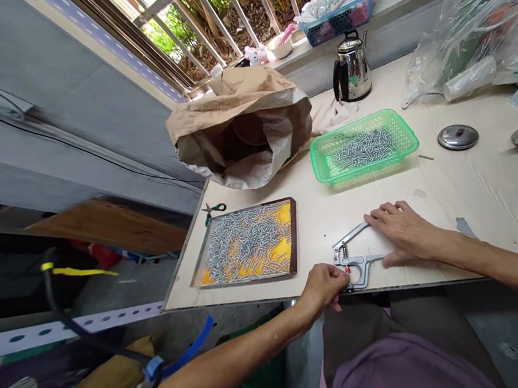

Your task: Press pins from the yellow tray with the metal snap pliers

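Observation:
Grey metal hand-press pliers (362,262) with a spring and a red-ringed pin at the jaw lie at the table's front edge. My right hand (399,234) spans their two spread handles, fingers on the upper one and thumb by the lower one. At the jaw, my left hand (326,284) is closed in a pinch; what its fingertips hold is too small to make out. Left of the pliers, a shallow tray (293,239) with a yellow bottom holds many small silvery rod-like pieces (248,236). More such pieces (366,148) fill a green plastic basket (366,171).
Behind the tray a large brown paper sack (240,118) gapes open. Green-handled scissors (213,209) lie at the tray's back left corner. A steel kettle (352,69), a round metal lid (458,137) and plastic-wrapped things (465,43) stand farther back, near the barred window.

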### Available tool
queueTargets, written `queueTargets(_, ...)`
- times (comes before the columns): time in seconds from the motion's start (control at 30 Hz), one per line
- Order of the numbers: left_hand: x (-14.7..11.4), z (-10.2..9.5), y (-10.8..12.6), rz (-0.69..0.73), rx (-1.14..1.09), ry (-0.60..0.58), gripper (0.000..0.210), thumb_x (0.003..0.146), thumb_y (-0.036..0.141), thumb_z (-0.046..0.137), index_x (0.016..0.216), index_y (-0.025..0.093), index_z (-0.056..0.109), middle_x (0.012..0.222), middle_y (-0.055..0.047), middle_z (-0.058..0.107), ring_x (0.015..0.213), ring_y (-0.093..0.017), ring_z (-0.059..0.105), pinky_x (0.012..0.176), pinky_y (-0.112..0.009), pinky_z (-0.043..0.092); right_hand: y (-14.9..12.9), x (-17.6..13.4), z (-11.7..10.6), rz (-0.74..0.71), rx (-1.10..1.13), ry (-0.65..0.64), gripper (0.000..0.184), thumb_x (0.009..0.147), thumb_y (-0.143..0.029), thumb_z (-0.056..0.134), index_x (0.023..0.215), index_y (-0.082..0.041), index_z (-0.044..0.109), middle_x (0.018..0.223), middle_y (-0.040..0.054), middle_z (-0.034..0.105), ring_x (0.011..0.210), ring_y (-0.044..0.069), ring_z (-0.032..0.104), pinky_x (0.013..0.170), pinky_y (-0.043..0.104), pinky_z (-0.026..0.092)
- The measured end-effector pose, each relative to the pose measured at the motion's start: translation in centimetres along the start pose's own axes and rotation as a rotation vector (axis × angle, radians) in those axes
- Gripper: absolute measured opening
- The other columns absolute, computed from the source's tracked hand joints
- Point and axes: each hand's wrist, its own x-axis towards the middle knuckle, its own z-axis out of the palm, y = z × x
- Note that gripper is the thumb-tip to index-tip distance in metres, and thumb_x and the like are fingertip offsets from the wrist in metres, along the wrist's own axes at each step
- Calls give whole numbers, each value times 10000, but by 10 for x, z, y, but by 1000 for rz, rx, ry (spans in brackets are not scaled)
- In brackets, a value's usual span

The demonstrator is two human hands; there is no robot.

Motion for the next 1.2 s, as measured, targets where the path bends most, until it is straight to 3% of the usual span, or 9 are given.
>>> queueTargets(0.2, -6, -5, -5, 56, 171, 21, 267, 774, 296, 556, 545, 167, 511, 404, 62, 407, 363, -92, 404, 413, -226, 422, -5, -3, -6, 12, 0, -48, 596, 599, -512, 786, 1026, -138, 603, 1013, 125, 629, 947, 289, 524, 767, 394, 345)
queueTargets(0.27, -11, -7, -3, 256, 368, 155, 253, 809, 323, 556, 620, 156, 574, 531, 13, 536, 487, -124, 513, 517, -247, 462, -8, -4, -6, 29, 7, -60, 541, 623, -479, 788, 1002, -136, 614, 988, 118, 632, 933, 280, 529, 769, 392, 353)
queueTargets(0.37, -10, -3, 8, 735, 661, 345, 208, 841, 359, 582, 900, 167, 637, 902, -73, 662, 832, -204, 605, 744, -315, 498, -13, -5, -6, 54, 7, -62, 501, 640, -450, 788, 990, -132, 621, 977, 115, 631, 928, 275, 531, 775, 383, 376)
queueTargets(0.5, 17, 8, 28, 1090, 854, 290, 622, 750, 392, 712, 1259, 146, 453, 1299, -163, 519, 1160, -300, 490, 961, -450, 436, -14, -10, -3, 77, 29, -48, 552, 601, -385, 819, 1028, -111, 602, 976, 117, 618, 925, 272, 525, 757, 360, 424)
queueTargets(0.7, 38, 14, 41, 1123, 931, 156, 653, 775, 402, 680, 1297, 154, 375, 1194, -136, 542, 1047, -282, 510, 889, -449, 474, -3, -25, 1, 72, 86, 10, 684, 512, -318, 863, 1090, -107, 564, 1019, 126, 599, 935, 282, 522, 769, 370, 456)
queueTargets(0.93, 37, 27, 37, 1131, 988, 257, 134, 914, 269, 496, 945, 157, 563, 859, -62, 588, 842, -218, 533, 727, -355, 487, -7, -30, 13, -1, 77, 144, 75, 825, -119, 582, 794, -187, 580, 761, 25, 574, 709, 173, 516, 656, 303, 381)
queueTargets(1.03, 40, 31, 35, 1127, 969, 302, 122, 917, 243, 491, 888, 160, 575, 818, -56, 596, 831, -215, 557, 705, -348, 499, -8, -29, 17, -18, 93, 165, 167, 855, -105, 516, 717, -195, 547, 714, 17, 549, 682, 166, 506, 636, 299, 374)
queueTargets(1.13, 39, 38, 29, 1130, 923, 422, 200, 898, 262, 530, 1035, 121, 567, 957, -105, 637, 895, -238, 588, 761, -386, 524, -1, -28, 15, 16, 95, 124, 95, 782, -154, 628, 868, -175, 592, 824, 55, 588, 776, 205, 530, 679, 321, 415)
queueTargets(1.2, 36, 48, 19, 1161, 878, 554, 294, 896, 263, 530, 1131, 86, 536, 1136, -167, 612, 1040, -273, 576, 873, -430, 509, 9, -28, 14, 15, 123, 80, 412, 691, -245, 732, 1060, -148, 578, 971, 109, 601, 885, 251, 537, 737, 362, 445)
